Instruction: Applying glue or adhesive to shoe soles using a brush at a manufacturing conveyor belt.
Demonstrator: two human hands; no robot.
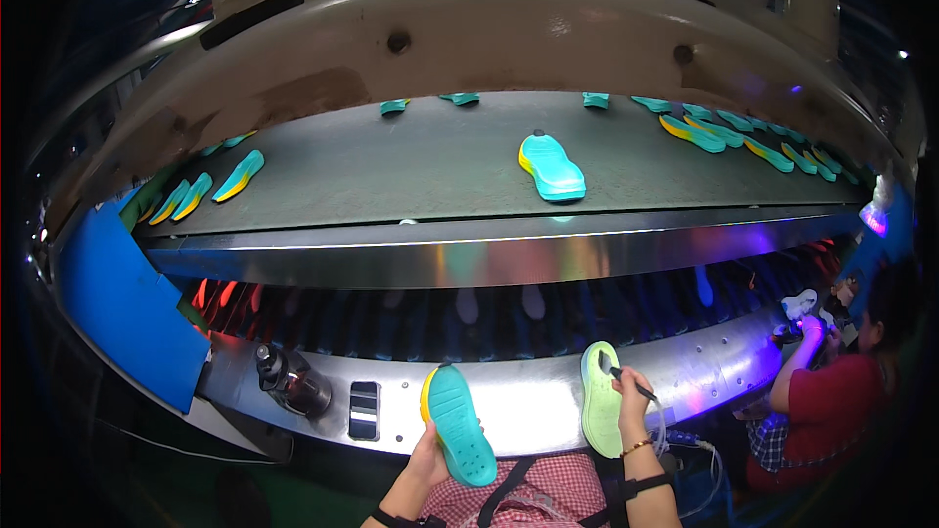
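My left hand [427, 457] grips a teal shoe sole [458, 425] with a yellow edge by its lower side, holding it tilted in front of my lap. My right hand [627, 403] holds a thin dark brush [626, 380], its tip touching a pale green shoe sole [599, 398] that leans on the metal rail in front of me. A cord runs from near my right hand down to the right.
A grey conveyor belt [391, 171] above carries one teal sole [552, 166] at centre and several more soles at both ends. A shiny metal rail [528, 401] holds a dark bottle [291, 383]. A blue panel [127, 293] stands left. Another person in red [831, 401] works at right.
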